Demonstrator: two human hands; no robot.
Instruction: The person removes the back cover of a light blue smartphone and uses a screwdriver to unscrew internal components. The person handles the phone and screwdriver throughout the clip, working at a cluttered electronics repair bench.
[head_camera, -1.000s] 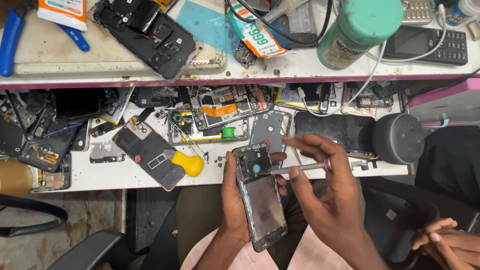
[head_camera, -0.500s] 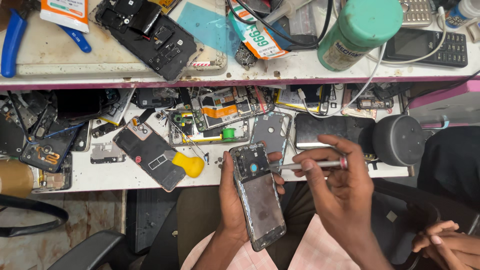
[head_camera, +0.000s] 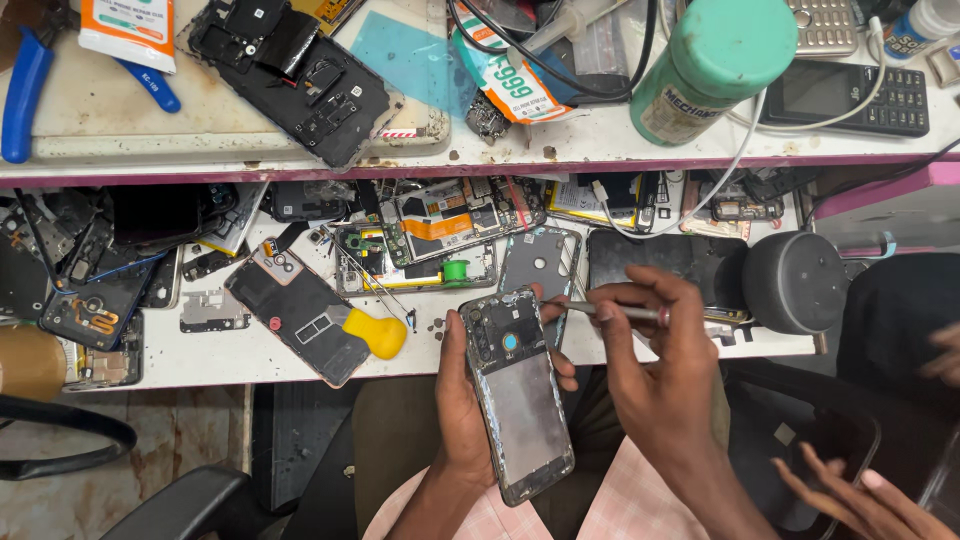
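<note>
My left hand (head_camera: 462, 405) grips an opened phone (head_camera: 518, 390) with its back cover off, held upright over my lap below the shelf edge. My right hand (head_camera: 655, 375) holds a thin metal screwdriver (head_camera: 615, 312), whose tip points left at the phone's top right corner. A loose phone back cover (head_camera: 538, 262) lies on the white shelf (head_camera: 230, 360) just above the phone. Several tiny screws (head_camera: 437, 326) sit on the shelf left of the phone's top.
Dismantled phones (head_camera: 305, 312) and circuit boards (head_camera: 445, 225) crowd the shelf, with a yellow pry tool (head_camera: 378, 334) and a round black speaker (head_camera: 795, 282). On the upper bench (head_camera: 600, 140) stand a green bottle (head_camera: 705, 65), a keypad phone (head_camera: 850, 98), blue pliers (head_camera: 25, 90). Another person's hand (head_camera: 860, 495) shows at bottom right.
My right hand has shifted the screwdriver from a low angle to level at the phone's top corner. The other person's hand at the bottom right has moved lower.
</note>
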